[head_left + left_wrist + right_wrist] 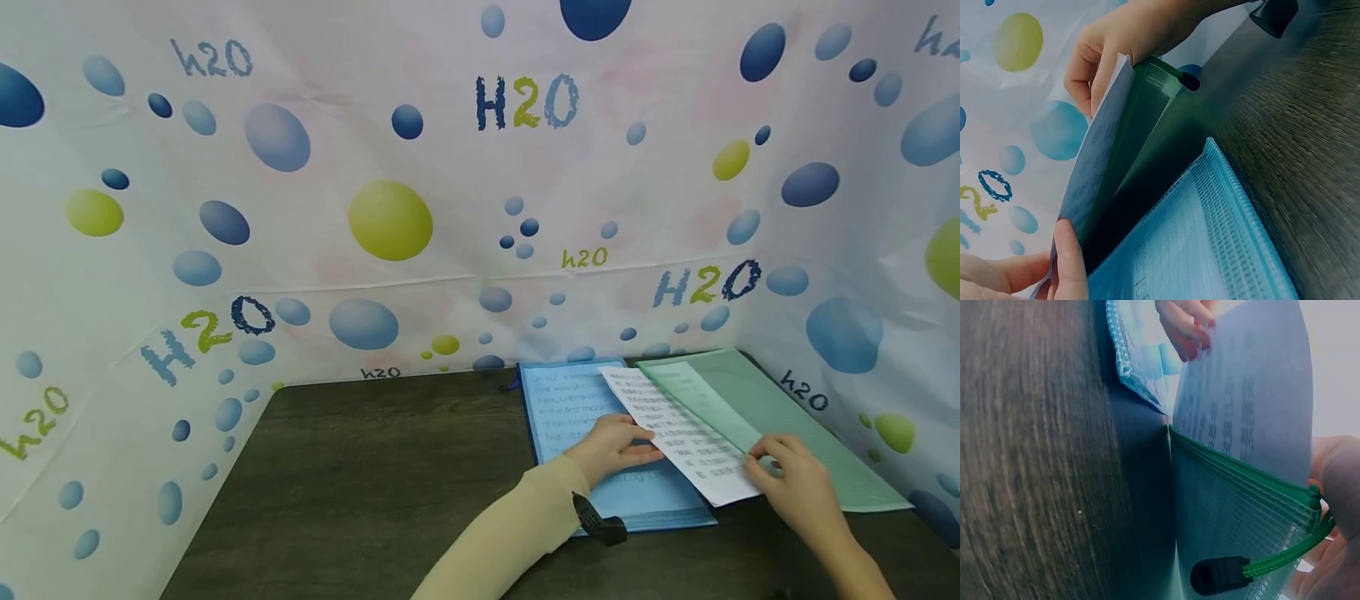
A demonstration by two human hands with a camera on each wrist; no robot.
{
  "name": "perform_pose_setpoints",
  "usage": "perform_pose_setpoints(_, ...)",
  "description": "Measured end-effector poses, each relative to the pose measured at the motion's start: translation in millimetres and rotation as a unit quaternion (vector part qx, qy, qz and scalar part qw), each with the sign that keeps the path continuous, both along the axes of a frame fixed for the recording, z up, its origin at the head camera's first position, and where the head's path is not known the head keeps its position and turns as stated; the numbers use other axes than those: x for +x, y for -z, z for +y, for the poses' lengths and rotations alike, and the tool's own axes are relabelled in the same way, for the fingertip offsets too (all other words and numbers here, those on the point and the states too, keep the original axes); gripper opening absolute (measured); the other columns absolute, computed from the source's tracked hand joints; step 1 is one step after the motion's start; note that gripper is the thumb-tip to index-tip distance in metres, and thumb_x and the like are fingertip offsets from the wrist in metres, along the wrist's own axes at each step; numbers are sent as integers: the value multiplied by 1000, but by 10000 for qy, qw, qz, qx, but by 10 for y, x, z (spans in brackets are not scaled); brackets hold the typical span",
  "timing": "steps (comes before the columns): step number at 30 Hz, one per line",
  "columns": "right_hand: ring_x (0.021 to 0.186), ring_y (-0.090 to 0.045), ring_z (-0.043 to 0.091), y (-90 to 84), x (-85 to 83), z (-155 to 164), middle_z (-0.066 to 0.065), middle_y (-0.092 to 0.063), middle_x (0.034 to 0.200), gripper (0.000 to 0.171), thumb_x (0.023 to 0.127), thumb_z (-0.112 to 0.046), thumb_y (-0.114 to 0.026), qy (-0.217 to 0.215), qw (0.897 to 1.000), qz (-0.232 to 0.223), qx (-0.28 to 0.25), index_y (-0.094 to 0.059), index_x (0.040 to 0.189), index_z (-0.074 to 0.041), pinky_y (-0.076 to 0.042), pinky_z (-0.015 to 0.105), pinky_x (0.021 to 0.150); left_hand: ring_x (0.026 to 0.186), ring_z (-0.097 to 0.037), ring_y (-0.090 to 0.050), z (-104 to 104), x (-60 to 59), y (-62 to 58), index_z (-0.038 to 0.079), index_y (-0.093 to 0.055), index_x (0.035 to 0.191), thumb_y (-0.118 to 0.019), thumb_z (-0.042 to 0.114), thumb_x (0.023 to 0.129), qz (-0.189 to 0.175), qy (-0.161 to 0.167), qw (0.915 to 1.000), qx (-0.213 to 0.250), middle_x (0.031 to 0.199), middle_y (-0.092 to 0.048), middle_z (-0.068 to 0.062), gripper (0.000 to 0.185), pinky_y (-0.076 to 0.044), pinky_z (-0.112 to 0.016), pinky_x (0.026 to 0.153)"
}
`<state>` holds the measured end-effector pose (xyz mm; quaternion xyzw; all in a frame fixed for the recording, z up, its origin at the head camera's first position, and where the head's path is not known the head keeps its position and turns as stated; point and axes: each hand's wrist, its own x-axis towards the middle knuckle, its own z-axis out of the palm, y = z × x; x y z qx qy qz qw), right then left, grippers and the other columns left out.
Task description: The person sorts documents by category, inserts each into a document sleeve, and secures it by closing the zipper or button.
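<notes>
White printed paper sheet lies half inside the green mesh zip folder, long axis running diagonally away; left hand and right hand pinch its edges.

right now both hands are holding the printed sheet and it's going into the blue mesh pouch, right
Not quite. Both the left hand and right hand hold the printed sheet, but it sits in the mouth of the green mesh pouch, not the blue mesh pouch. The right wrist view shows it.
</notes>
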<state>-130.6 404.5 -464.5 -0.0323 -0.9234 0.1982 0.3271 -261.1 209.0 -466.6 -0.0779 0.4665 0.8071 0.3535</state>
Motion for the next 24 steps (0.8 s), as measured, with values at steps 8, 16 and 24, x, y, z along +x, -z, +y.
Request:
perform_pose_setpoints(8,76,-40,-13,-8,7,-12,7,-60,88,22,75,2,-70,-70,9999,-86,-62,-60,71,-17,-44,23,55,115,-47,-57,199,-7,22,-4,-41,144,-61,-17,84,-61,-139,9997,-211,127,-52,-37,64,-56,-45,89)
perform_pose_setpoints(16,80,-36,-17,-8,-2,2,7,-60,89,20,75,2,-70,-92,9999,15,-80,-62,73,-16,-40,15,57,111,-49,-58,375,-15,57,-4,-43,142,-61,-17,84,96,-204,9991,-346,126,-51,-35,62,-55,-47,89)
perform_pose_setpoints(24,78,-43,-11,-16,1,15,8,-60,89,19,75,1,-69,-7,9999,33,-117,-62,71,-16,-40,13,57,87,-32,-69,246,8,25,-4,-57,123,-66,-2,89,252,460,9976,-450,105,-61,-20,36,-57,-44,87)
